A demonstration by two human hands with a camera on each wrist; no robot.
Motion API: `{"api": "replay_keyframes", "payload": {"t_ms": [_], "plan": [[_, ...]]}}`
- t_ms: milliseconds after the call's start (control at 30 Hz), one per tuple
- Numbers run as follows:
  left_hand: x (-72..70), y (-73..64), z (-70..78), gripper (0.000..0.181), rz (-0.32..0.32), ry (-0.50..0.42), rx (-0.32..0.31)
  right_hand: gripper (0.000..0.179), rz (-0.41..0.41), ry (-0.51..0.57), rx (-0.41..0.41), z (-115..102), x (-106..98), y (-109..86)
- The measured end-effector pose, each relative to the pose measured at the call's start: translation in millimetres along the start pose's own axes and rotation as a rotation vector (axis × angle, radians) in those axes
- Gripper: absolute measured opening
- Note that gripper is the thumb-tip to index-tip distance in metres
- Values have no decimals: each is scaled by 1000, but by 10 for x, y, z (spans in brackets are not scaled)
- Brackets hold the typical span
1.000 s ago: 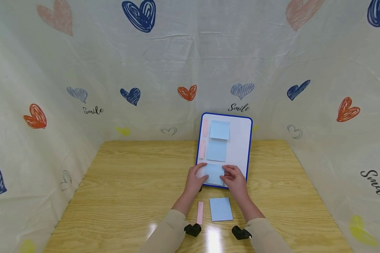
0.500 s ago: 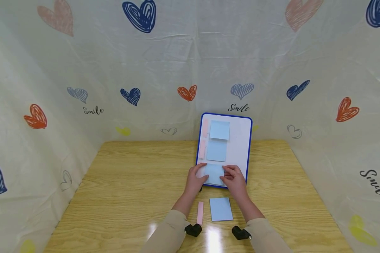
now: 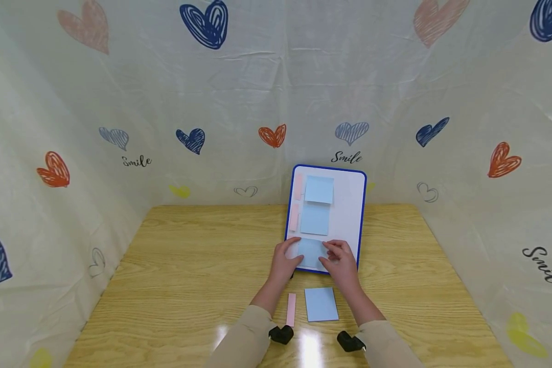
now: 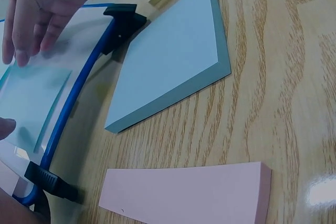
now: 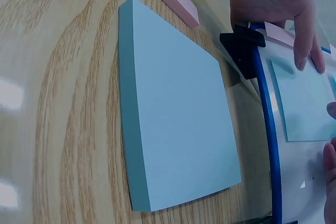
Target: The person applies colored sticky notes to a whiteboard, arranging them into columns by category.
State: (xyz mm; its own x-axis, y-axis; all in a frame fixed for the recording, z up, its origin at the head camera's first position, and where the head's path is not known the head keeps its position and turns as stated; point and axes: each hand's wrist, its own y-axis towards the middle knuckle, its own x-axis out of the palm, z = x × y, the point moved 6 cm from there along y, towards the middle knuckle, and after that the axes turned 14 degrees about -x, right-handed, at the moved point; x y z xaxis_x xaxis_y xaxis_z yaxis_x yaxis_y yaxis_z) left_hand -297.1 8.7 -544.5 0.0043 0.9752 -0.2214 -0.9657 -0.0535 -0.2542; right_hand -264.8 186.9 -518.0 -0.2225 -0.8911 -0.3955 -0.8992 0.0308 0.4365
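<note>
A blue-framed whiteboard (image 3: 347,204) leans back on the table. On its lower part lies a light blue sticky note (image 3: 311,252), with both hands at its sides. My left hand (image 3: 282,261) touches the note's left edge, index finger at the top corner and thumb lower down. In the right wrist view those left fingers (image 5: 303,40) look fairly straight against the note. At the opposite edge, my right hand (image 3: 343,261) rests its thumb and fingertips on the note. Its fingers (image 4: 23,35) point straight down at the paper in the left wrist view.
Higher up the board are two more blue notes (image 3: 319,189) and two pink strips (image 3: 298,186). A third pink strip (image 5: 279,33) shows beside the left hand. On the table lie a blue sticky-note pad (image 3: 321,304) and a narrow pink pad (image 3: 291,309). Black feet (image 4: 123,24) support the board.
Both hands stay at the same note, with only a very slight shift of the right fingertips. The board and pads have not moved.
</note>
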Motion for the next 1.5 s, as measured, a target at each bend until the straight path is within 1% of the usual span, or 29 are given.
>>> {"api": "replay_keyframes", "payload": {"t_ms": [133,333,567,633,800,1033,1233,1500], "plan": [[-2,-7,3,48,5,3,4,38,1,-27,-10,-5,-5,-3],[-4,-11,2,48,2,0,-6,38,-13,-33,24,26,4,-1],[0,-5,3,49,7,12,6,37,-12,-48,28,15,-9,-1],[1,-3,-1,49,5,16,-3,36,-11,-46,41,22,-11,-4],[4,10,-22,49,-1,15,-26,34,3,-7,71,18,-10,8],[7,21,-22,48,4,18,-14,36,41,102,88,17,-3,20],[8,17,-20,49,8,18,-21,36,55,121,85,41,-3,20],[13,3,-16,49,10,5,-32,36,56,150,115,85,6,-3]]}}
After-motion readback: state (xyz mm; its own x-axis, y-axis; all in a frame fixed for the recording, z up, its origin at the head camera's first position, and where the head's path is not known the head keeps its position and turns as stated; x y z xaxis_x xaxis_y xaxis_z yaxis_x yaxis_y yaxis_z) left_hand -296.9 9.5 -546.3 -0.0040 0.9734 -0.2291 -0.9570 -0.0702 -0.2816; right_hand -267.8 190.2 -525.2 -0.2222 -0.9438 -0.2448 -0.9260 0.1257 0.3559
